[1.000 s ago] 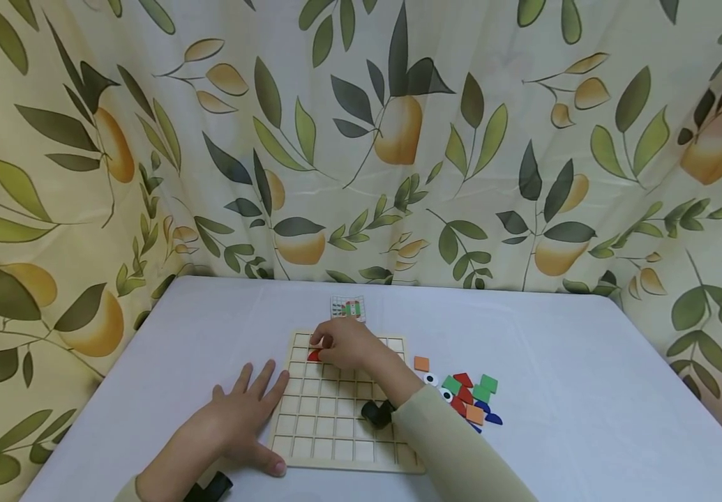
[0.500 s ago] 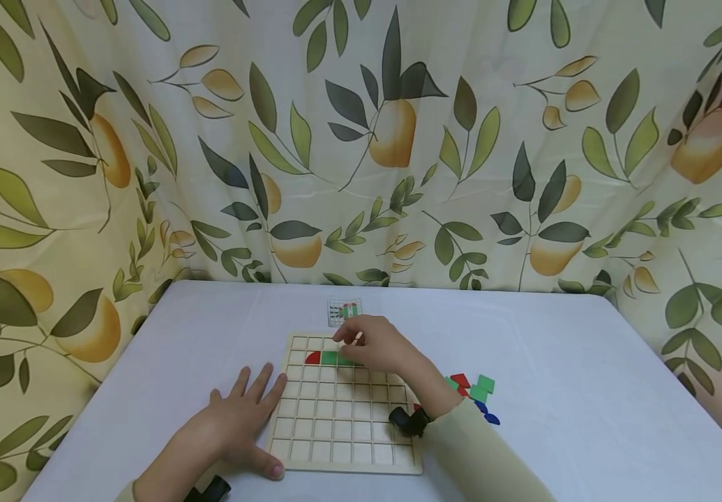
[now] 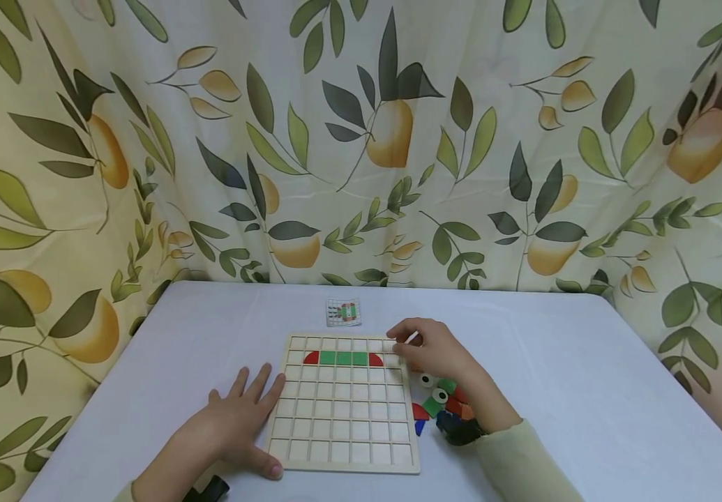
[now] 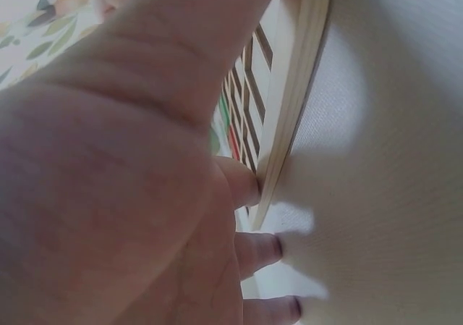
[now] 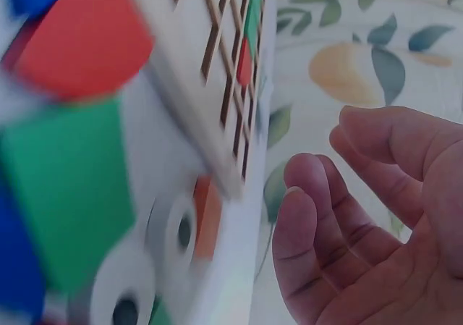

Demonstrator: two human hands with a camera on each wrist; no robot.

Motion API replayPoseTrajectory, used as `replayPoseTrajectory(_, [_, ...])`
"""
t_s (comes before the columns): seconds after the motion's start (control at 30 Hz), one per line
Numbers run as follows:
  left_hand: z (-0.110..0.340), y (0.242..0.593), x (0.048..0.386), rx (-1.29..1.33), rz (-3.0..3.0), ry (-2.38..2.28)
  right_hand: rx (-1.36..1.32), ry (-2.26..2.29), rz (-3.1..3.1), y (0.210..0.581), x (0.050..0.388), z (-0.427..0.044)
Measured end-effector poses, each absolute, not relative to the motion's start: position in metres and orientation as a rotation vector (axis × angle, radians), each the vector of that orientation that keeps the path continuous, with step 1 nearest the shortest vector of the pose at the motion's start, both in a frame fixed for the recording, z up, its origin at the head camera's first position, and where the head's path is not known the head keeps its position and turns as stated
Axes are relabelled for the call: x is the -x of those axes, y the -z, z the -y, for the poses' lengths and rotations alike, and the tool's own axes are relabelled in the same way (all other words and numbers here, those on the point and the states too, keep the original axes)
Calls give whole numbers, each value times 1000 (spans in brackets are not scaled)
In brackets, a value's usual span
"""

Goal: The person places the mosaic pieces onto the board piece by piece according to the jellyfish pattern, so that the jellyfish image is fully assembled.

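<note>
A wooden grid board (image 3: 343, 468) lies on the white table. In its second row from the top, green squares (image 3: 344, 358) stand in a line between a red quarter-round piece (image 3: 312, 358) on the left and another red one (image 3: 375, 359) on the right. My left hand (image 3: 235, 422) lies with fingers spread against the board's left edge. My right hand (image 3: 439, 352) hovers by the board's upper right corner; in the right wrist view its fingers (image 5: 295, 220) are loosely bent with nothing between them.
Right of the board, partly under my right wrist, lies a pile with a green piece (image 3: 432, 407), a red piece (image 3: 420, 412), blue pieces and round eye pieces (image 3: 439, 396). A small pattern card (image 3: 343, 312) lies behind the board. A leaf-patterned curtain (image 3: 361, 174) hangs behind the table.
My right hand has moved right, off the row of pieces to the board's right edge. The green squares and the right red piece have come into view. My left hand has stayed in place.
</note>
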State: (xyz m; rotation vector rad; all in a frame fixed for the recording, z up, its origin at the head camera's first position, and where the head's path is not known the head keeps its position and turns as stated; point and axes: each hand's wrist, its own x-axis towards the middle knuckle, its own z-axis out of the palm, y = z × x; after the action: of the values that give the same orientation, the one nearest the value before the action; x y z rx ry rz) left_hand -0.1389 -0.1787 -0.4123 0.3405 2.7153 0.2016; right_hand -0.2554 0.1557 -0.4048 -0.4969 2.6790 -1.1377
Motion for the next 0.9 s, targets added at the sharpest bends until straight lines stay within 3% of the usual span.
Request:
replayPoseTrajectory(0.37, [179,410,139,-331,-2701,-225,384,1122,-2698,407,256,-193])
replayPoseTrajectory(0.9, [180,412,140,-333,-2692,-228,393,942,-2697,420,258,-193])
